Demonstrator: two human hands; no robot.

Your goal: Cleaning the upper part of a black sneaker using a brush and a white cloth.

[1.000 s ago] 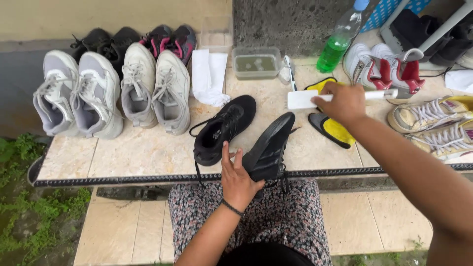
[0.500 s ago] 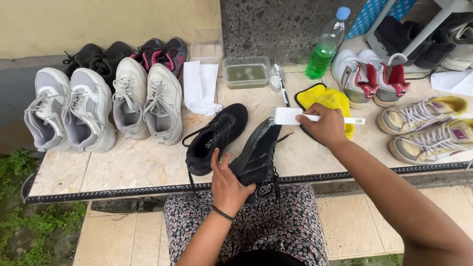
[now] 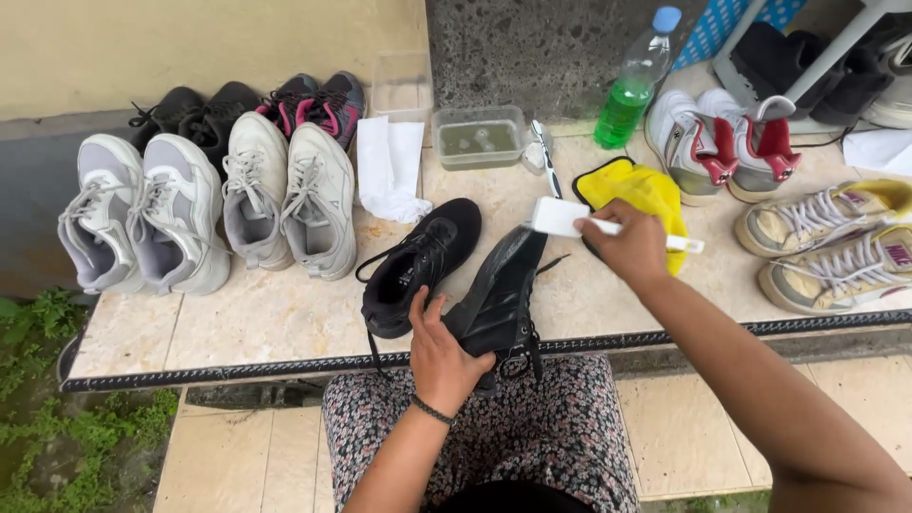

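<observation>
Black shoe (image 3: 499, 290) is the centre of it all here, tipped on its side at the near edge of the worktop (image 3: 237, 318) with its sole turned toward the right, so the side and sole edge are easy to get at. The left hand (image 3: 442, 356) has a closed grip around its heel end, right over the worktop's front lip, which looks like it's bracing the shoe so it won't slide around. The right hand (image 3: 632, 247) is clenched round the handle of a white brush (image 3: 560, 217), with the brush head sitting just above the toe end of the shoe, close to touching but I can't tell if it actually is. Its twin, the other black shoe (image 3: 418, 266), lies flat just beside it on the left, laces trailing over the edge. A yellow cloth (image 3: 641, 190) sits right behind the brush hand, and a bit further back there's a clear tub (image 3: 478, 138) of cloudy water and a bottle (image 3: 632, 85) of green liquid, all within easy reach. A white rag (image 3: 388, 166) lies next to the tub. Off to the left, grey and white sneakers (image 3: 199, 204) are lined up in pairs against the wall, and more pairs sit on the right, well apart from the working spot.
</observation>
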